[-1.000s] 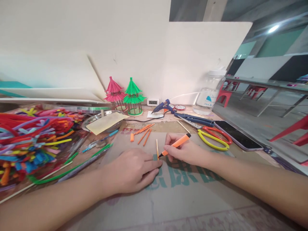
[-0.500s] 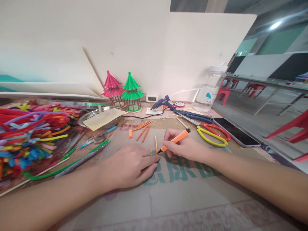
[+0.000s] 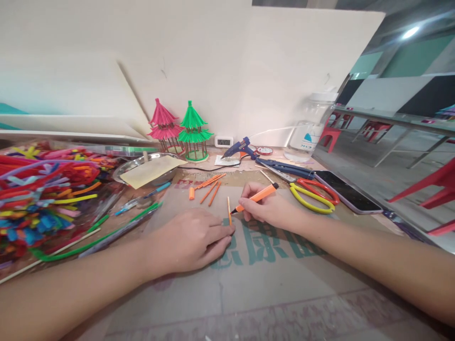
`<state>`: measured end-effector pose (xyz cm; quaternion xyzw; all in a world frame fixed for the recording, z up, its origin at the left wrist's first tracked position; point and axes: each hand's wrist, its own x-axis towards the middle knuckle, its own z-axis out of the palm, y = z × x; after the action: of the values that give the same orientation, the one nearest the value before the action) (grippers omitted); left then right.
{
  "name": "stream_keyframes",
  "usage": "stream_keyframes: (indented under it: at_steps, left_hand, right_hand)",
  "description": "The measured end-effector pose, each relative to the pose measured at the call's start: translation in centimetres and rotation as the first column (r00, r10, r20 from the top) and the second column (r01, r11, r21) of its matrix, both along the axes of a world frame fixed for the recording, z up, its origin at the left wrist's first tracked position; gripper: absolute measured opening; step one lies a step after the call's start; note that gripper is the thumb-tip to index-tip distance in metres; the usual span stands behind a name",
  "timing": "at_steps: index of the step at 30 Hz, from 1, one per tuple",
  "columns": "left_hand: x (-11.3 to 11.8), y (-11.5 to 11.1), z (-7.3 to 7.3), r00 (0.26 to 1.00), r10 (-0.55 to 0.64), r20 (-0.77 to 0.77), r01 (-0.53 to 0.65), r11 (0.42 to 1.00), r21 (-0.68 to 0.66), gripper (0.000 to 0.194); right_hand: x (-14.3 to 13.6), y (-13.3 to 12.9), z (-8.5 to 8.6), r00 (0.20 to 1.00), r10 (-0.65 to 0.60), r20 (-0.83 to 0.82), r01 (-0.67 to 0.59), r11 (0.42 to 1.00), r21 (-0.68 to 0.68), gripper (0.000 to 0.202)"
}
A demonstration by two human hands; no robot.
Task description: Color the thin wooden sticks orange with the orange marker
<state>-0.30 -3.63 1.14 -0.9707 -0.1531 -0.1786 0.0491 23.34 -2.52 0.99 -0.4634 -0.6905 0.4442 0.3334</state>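
Note:
My left hand (image 3: 194, 239) lies low over the plastic-covered tabletop, fingers stretched out to the right. Its index fingertip presses down the near end of a thin wooden stick (image 3: 229, 204), whose lower part is orange and far end pale. My right hand (image 3: 265, 206) is closed around an orange marker (image 3: 261, 195), with the dark tip at the stick's right side. Beyond my hands lie several orange-coloured sticks (image 3: 214, 193) and the orange marker cap (image 3: 192, 193). My left thumb is hidden.
Colourful pipe cleaners (image 3: 46, 199) heap at left, near a metal plate (image 3: 122, 173) with yellow paper. Pink (image 3: 165, 125) and green (image 3: 194, 128) model pavilions stand behind. A glue gun (image 3: 238, 148), scissors (image 3: 313, 196), phone (image 3: 348, 192) and water bottle (image 3: 309, 128) sit toward the right.
The marker tip has moved up along the stick from near my left fingertip toward its middle. My left hand stays on the stick's near end; the view has shifted slightly.

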Motion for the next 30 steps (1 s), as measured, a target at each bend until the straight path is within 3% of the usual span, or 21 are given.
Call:
stream_keyframes:
  at_steps: [6, 13, 20, 30]
  left_hand:
    - [0.08, -0.06, 0.06, 1.0, 0.006, 0.001, -0.006, 1.0, -0.007, 0.029]
    - [0.17, -0.1, 0.14, 1.0, 0.007, 0.012, -0.007, 1.0, -0.017, 0.03]
    - [0.11, -0.03, -0.01, 1.0, 0.007, 0.016, -0.007, 1.0, -0.023, 0.029]
    - [0.13, -0.07, 0.11, 1.0, 0.005, 0.023, -0.004, 0.999, -0.039, 0.03]
  right_hand:
    - [-0.08, -0.1, 0.27, 0.999, 0.046, -0.013, -0.047, 0.998, -0.042, 0.023]
    - [-0.13, 0.37, -0.23, 0.999, -0.036, 0.007, 0.036, 0.999, 0.006, 0.02]
    - [-0.11, 0.27, 0.28, 0.994, -0.045, -0.097, 0.045, 0.999, -0.011, 0.011]
    - [0.28, 0.52, -0.12, 1.0, 0.014, -0.011, -0.015, 1.0, -0.014, 0.012]
